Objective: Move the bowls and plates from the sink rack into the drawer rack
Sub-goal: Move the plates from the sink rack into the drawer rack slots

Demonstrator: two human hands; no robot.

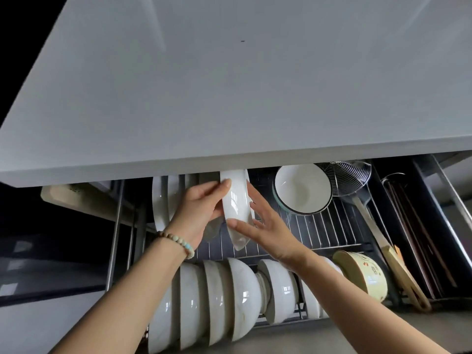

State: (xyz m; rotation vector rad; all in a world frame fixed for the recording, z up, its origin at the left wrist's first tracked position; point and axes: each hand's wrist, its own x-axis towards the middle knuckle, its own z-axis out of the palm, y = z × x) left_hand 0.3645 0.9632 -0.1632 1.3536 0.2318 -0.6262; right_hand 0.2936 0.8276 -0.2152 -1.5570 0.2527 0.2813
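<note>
Plate (236, 200), white and glossy, stands on edge over the drawer rack (319, 226), its far rim tucked under the overhang of the desk (229, 85) and its near rim low, close to the wires. The left hand (201, 208) grips it from the left, thumb on the glazed face. The right hand (268, 228) is not clamped: straight fingers rest along the right side and the thumb lies across the near edge to steady it.

The plate looks stiff, breakable and slick, and probably has some weight, so a hold across the rim with both faces supported seems safest.

Room is tight. Other plates (161, 200) stand just to the left, a row of white bowls (219, 297) lies on its side close behind the wrists, and a dark-rimmed bowl (302, 190) leans to the right. The free wire floor between them is the likely landing spot. The desk edge overhead limits any lift, so the person would do well to lower it straight and slowly.
</note>
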